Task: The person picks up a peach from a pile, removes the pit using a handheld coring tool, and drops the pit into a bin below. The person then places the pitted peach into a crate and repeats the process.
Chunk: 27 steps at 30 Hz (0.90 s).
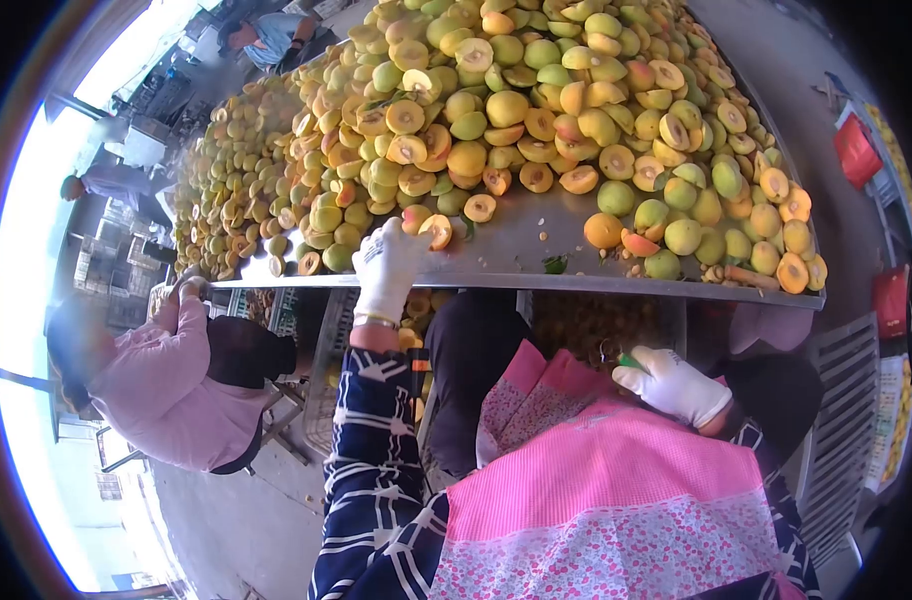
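Lying by the left hand (388,270) is halved fruit (438,231).

smooth metal tabletop (501,250), matt cloth gloves (386,270), smooth-skinned fruit (506,107), ribbed-looking cloth apron (596,465), cloth sleeve (371,440)

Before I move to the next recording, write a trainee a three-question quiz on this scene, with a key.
1. True or false: the white-gloved left hand is beside a halved yellow-orange fruit.
2. Which hand has the small green object in its grip? A) left B) right C) neither
3. Fill in: the heaped yellow-green fruit lies on a grey ____ table.

Key:
1. True.
2. B, the white-gloved right hand.
3. Metal.
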Each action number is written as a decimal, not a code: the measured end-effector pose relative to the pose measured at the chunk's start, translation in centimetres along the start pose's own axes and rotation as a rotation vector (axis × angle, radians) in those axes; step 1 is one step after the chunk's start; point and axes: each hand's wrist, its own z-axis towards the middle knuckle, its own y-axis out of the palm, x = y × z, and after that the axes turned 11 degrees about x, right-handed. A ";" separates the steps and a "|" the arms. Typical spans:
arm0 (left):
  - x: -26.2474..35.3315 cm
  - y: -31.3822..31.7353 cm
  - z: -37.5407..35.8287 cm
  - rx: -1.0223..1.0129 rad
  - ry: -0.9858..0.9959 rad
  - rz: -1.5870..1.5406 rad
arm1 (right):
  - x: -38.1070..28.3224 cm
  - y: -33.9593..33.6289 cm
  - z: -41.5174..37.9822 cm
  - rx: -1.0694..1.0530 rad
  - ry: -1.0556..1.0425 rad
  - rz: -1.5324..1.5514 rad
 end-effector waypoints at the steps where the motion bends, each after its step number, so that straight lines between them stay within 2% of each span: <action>1: 0.5 2.0 1.3 0.005 -0.011 0.142 | 0.0 0.1 0.0 0.015 -0.019 -0.011; 2: -0.8 4.5 2.4 -0.054 0.026 0.033 | 0.1 0.2 0.0 0.034 -0.037 -0.022; 7: 0.5 6.6 3.3 -0.039 0.052 -0.110 | 0.5 -0.4 -0.8 0.105 -0.058 -0.022; 10: 2.2 4.7 1.3 -0.010 0.015 -0.948 | -1.1 -1.2 -0.8 0.153 -0.097 0.001; 11: 3.4 3.2 -0.2 -0.066 -0.094 -1.146 | -1.9 -1.5 -0.8 0.169 -0.121 0.057; 14: 7.8 0.1 -4.9 -0.303 -0.312 -1.778 | -5.7 -1.8 -0.6 0.216 -0.275 0.160; 16: 10.1 -0.7 -7.4 -0.566 -0.232 -1.994 | -7.9 -1.6 -0.4 0.245 -0.375 0.175; 17: 12.8 -3.2 -9.5 -0.463 -0.257 -1.978 | -8.4 -1.4 -0.4 0.303 -0.434 0.156; 18: 13.5 -3.5 -10.6 -0.478 -0.167 -1.979 | -8.7 -1.1 -0.3 0.362 -0.491 0.137; 20: 15.6 -4.9 -12.9 -0.328 -0.128 -1.916 | -9.2 -0.6 -0.9 0.462 -0.563 0.131; 22: 17.1 -5.3 -14.5 0.120 0.213 -1.428 | -9.4 -0.4 -1.8 0.539 -0.595 0.165; 23: 17.5 -5.5 -14.9 0.065 0.085 -1.492 | -9.0 -0.6 -2.0 0.429 -0.502 0.191; 25: 18.9 -6.8 -16.1 -0.022 -0.180 -1.645 | -8.5 -0.3 -2.4 0.408 -0.485 0.203; 27: 19.1 -6.6 -16.7 -0.004 -0.137 -1.607 | -8.2 0.0 -3.1 0.379 -0.482 0.243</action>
